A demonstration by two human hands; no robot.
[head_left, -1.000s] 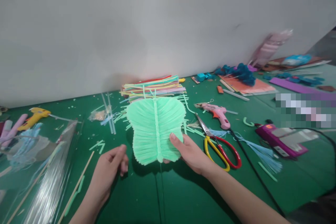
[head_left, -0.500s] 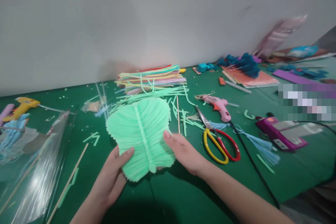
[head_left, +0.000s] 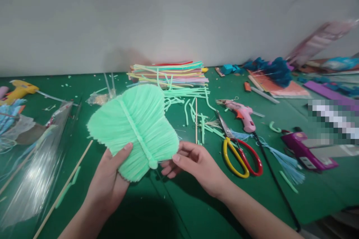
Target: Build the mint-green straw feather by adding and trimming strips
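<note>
A mint-green pipe-cleaner panel (head_left: 134,123), fuzzy and leaf-like with one raised central rib, is held tilted above the table. My left hand (head_left: 112,171) grips its lower left edge, thumb on the front and fingers behind. At the lower right corner, by the foot of the rib, my right hand (head_left: 193,166) has its thumb against the edge and its fingers curled beneath. Scissors (head_left: 238,153) with one yellow and one red handle lie open right of that hand. Behind the panel is a bundle of coloured pipe cleaners (head_left: 174,74), with loose green pieces (head_left: 203,121) nearby.
A pink glue gun (head_left: 244,114) lies behind the scissors, its black cord running forward. Farther right are a blue tassel (head_left: 283,157) and a purple device (head_left: 308,149). A yellow glue gun (head_left: 22,91), clear plastic sleeves (head_left: 42,171) and a thin stick (head_left: 64,188) occupy the left.
The panel has shifted left and up and its top tilts further left. My right hand has slid from its right side down to the lower corner. The view has turned slightly.
</note>
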